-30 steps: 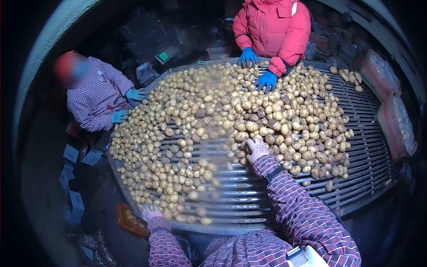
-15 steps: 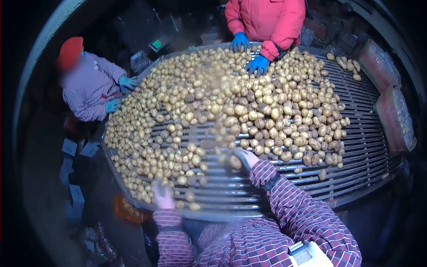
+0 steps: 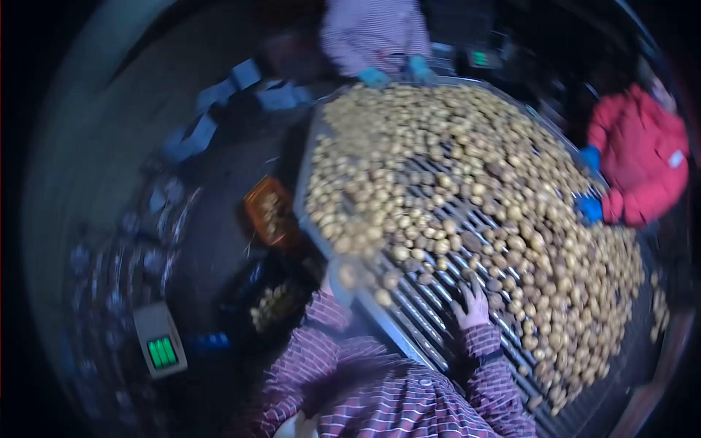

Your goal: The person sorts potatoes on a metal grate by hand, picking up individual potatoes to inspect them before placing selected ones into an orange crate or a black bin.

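Note:
Many potatoes [image 3: 467,157] lie over a slatted metal table [image 3: 420,321]. My right hand [image 3: 475,303], in a pale glove, is on the slats with its fingers spread, the tips beside several potatoes. At the table's near left rim is my left hand [image 3: 332,283], smeared by motion. A blurred potato [image 3: 347,276] shows right by it; whether the fingers hold it I cannot make out.
A person in a checked shirt [image 3: 376,33] and another in a red jacket [image 3: 639,153] work at the table in blue gloves. Left of it stand an orange crate [image 3: 257,201] with potatoes, a dark container [image 3: 252,292] and a scale with a green display [image 3: 162,343].
The view has swung left, bringing the floor crates and scale into sight. My left hand has moved from over the potatoes to the table rim. My right hand's fingers are now spread on the slats.

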`<act>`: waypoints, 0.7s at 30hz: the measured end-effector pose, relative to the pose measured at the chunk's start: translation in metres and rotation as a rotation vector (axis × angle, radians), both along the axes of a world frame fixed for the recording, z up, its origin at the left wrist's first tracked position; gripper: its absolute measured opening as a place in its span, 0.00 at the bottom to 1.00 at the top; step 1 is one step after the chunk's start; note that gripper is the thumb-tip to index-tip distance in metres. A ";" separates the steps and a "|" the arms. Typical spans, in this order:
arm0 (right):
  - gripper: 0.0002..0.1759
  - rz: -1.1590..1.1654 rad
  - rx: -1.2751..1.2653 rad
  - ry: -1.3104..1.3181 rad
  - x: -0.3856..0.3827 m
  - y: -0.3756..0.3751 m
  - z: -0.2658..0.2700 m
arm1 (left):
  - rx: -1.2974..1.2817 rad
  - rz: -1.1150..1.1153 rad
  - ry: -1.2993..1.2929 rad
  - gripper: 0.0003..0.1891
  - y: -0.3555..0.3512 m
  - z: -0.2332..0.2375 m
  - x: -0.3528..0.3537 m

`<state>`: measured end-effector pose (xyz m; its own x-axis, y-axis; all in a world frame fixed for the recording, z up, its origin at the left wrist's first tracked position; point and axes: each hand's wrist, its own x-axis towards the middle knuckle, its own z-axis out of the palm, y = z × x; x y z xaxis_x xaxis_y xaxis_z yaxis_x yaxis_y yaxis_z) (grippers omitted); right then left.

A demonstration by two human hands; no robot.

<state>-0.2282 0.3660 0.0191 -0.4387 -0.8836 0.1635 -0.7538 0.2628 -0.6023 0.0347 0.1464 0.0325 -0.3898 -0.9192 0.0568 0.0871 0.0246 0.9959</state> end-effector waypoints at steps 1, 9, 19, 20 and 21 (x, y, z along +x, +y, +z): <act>0.32 0.010 0.106 0.098 0.006 0.002 0.004 | 0.128 0.128 0.102 0.18 -0.013 -0.006 0.017; 0.33 0.049 0.326 0.219 0.016 0.001 -0.013 | 0.754 0.655 0.877 0.24 -0.089 -0.104 0.147; 0.35 0.019 0.267 0.245 0.017 0.002 -0.026 | 0.610 0.372 0.383 0.26 -0.204 -0.077 0.144; 0.34 0.012 0.254 0.233 0.017 0.002 -0.024 | 0.504 0.376 0.201 0.22 -0.180 -0.055 0.117; 0.34 0.011 0.239 0.220 0.018 0.002 -0.022 | 0.319 0.311 0.058 0.21 -0.162 -0.054 0.096</act>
<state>-0.2099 0.3682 -0.0026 -0.4061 -0.9129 0.0413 -0.8627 0.3681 -0.3466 0.1303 -0.0157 -0.0217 -0.0969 -0.9672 -0.2348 0.1799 -0.2491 0.9516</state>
